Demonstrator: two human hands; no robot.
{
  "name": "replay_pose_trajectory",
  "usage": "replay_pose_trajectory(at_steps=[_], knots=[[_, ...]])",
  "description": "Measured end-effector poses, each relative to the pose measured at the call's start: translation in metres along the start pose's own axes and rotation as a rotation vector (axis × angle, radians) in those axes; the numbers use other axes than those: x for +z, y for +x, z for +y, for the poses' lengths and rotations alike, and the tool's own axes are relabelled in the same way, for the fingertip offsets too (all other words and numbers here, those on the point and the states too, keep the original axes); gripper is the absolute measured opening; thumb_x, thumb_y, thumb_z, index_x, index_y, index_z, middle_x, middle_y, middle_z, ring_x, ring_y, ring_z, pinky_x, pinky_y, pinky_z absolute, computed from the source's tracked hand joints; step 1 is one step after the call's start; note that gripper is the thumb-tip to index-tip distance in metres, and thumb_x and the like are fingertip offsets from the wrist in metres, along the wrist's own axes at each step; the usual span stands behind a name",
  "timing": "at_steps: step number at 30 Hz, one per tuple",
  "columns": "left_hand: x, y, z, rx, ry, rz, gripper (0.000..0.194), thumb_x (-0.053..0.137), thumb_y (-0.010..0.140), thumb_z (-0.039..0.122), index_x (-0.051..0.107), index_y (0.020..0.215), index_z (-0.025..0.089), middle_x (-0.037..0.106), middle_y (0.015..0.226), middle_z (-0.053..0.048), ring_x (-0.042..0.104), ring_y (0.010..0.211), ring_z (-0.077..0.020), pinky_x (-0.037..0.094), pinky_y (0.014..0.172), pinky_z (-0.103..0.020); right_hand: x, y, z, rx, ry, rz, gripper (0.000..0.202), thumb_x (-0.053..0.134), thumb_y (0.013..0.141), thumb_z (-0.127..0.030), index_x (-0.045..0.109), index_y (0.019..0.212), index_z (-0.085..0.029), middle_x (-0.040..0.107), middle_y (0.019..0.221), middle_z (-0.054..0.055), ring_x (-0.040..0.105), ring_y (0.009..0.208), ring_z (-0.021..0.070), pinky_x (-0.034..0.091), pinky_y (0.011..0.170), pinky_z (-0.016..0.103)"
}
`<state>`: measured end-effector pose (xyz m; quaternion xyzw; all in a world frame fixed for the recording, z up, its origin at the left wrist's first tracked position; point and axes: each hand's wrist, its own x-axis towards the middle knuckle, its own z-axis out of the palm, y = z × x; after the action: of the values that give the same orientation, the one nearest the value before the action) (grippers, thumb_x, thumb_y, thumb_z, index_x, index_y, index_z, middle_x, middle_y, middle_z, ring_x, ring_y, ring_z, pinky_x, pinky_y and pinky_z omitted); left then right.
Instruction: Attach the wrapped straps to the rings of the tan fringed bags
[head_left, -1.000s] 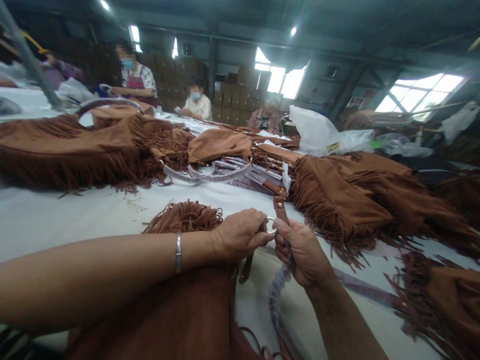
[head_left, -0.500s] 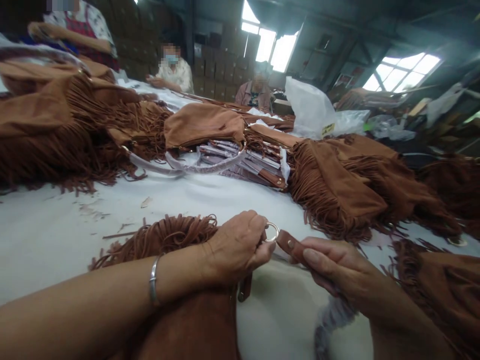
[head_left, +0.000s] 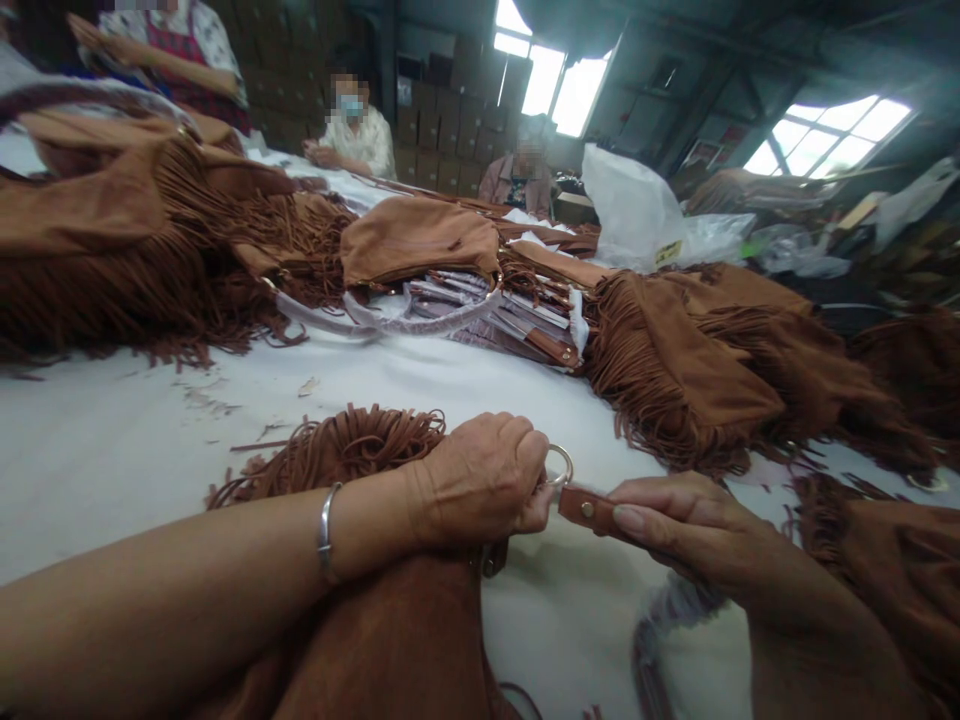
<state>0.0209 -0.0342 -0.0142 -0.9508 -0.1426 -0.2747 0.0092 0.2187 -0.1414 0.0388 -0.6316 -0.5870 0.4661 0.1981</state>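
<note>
Brown leather shows at the end of a bag strap (head_left: 589, 509), pinched between the thumb and fingers of my right hand (head_left: 686, 525). A rivet sits near the strap's tip, and its wrapped length hangs below that hand. My left hand (head_left: 487, 475), with a silver bangle (head_left: 325, 530) at the wrist, is closed round a metal ring (head_left: 561, 463). Ring and strap end meet between the hands; whether they are linked, I cannot tell. Under my left arm lies a brown fringed bag (head_left: 397, 640), its fringe (head_left: 352, 440) bunched beyond the arm.
Fringed bags (head_left: 690, 350) lie across the far side of the white table (head_left: 150, 440), with more at left. Plastic-wrapped straps (head_left: 525, 320) are stacked under one bag (head_left: 420, 240). Several people sit or stand beyond, one wearing a mask (head_left: 350, 104). Clear plastic bags (head_left: 630, 205) stand behind.
The strap end has swung from a slant to nearly level, close against the ring. My left fingers cover more of the ring. The whole view has shifted slightly.
</note>
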Motion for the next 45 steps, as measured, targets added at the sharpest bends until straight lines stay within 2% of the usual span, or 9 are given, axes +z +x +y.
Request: replay_pose_trajectory(at_steps=[4,8,25,28,30,32,34,37,45], knots=[[0.004,-0.002,0.002,0.019,0.018,0.062,0.017,0.041,0.082,0.026,0.051,0.081,0.012,0.053,0.076,-0.009,0.05,0.072,-0.0222,0.046,0.064,-0.035,0.004,0.001,-0.005,0.029,0.047,0.054,0.041,0.052,0.08,-0.054,0.057,0.066,-0.015,0.032,0.056,-0.003,0.027,0.051,0.0095,0.018,0.045,0.024],[0.004,-0.001,0.002,-0.006,0.019,0.053,0.015,0.041,0.081,0.024,0.05,0.081,0.013,0.054,0.076,-0.009,0.05,0.073,-0.0221,0.046,0.065,-0.036,0.006,0.001,-0.009,0.116,0.12,0.065,0.043,0.051,0.079,-0.058,0.054,0.066,-0.017,0.028,0.05,-0.006,0.022,0.045,0.0077,0.012,0.041,0.024],[-0.003,0.001,0.0,-0.047,-0.039,0.028,0.01,0.041,0.079,0.023,0.047,0.079,0.015,0.054,0.075,-0.008,0.051,0.071,-0.0213,0.047,0.066,-0.036,0.005,0.001,-0.004,0.089,0.151,0.017,0.043,0.052,0.079,-0.056,0.059,0.068,-0.015,0.026,0.048,-0.007,0.021,0.043,0.0065,0.011,0.04,0.023],[-0.002,0.002,-0.001,-0.078,-0.054,0.003,0.01,0.037,0.08,0.021,0.046,0.078,0.015,0.055,0.075,-0.009,0.051,0.071,-0.0209,0.047,0.066,-0.035,0.008,0.004,-0.006,0.026,0.131,0.059,0.037,0.061,0.073,-0.052,0.064,0.076,-0.015,0.041,0.051,-0.004,0.034,0.044,0.0081,0.022,0.04,0.021],[-0.002,0.002,-0.001,-0.108,-0.06,-0.026,0.01,0.037,0.08,0.021,0.045,0.078,0.016,0.055,0.076,-0.008,0.052,0.072,-0.0206,0.047,0.066,-0.035,0.012,0.006,-0.01,-0.075,0.038,0.13,0.033,0.069,0.069,-0.045,0.066,0.086,-0.017,0.058,0.068,0.002,0.05,0.059,0.0141,0.037,0.05,0.023],[-0.002,0.003,-0.001,-0.129,-0.064,-0.042,0.009,0.038,0.079,0.021,0.045,0.078,0.016,0.055,0.076,-0.008,0.052,0.072,-0.0201,0.047,0.067,-0.034,0.016,0.009,-0.014,-0.143,-0.101,0.217,0.03,0.068,0.072,-0.037,0.065,0.097,-0.021,0.065,0.085,0.004,0.057,0.075,0.0197,0.042,0.064,0.027],[-0.001,0.003,-0.001,-0.131,-0.07,-0.052,0.008,0.039,0.079,0.021,0.046,0.079,0.016,0.056,0.077,-0.008,0.052,0.072,-0.0199,0.048,0.067,-0.034,0.021,0.01,-0.017,-0.139,-0.199,0.265,0.023,0.06,0.08,-0.036,0.064,0.099,-0.024,0.065,0.083,0.003,0.057,0.075,0.0195,0.042,0.066,0.028],[0.0,0.003,-0.001,-0.114,-0.062,-0.04,0.01,0.039,0.08,0.023,0.046,0.079,0.015,0.055,0.077,-0.009,0.052,0.072,-0.0207,0.048,0.067,-0.035,0.024,0.009,-0.021,-0.101,-0.137,0.223,0.027,0.052,0.084,-0.044,0.067,0.09,-0.022,0.061,0.07,0.002,0.052,0.063,0.0157,0.038,0.057,0.026],[0.0,0.002,-0.002,-0.114,-0.067,-0.029,0.012,0.04,0.08,0.024,0.048,0.079,0.015,0.056,0.077,-0.009,0.051,0.073,-0.0207,0.048,0.067,-0.035,0.028,0.012,-0.019,-0.016,0.042,0.237,0.028,0.063,0.076,-0.046,0.063,0.079,-0.018,0.055,0.069,0.001,0.045,0.063,0.0127,0.035,0.055,0.024]])
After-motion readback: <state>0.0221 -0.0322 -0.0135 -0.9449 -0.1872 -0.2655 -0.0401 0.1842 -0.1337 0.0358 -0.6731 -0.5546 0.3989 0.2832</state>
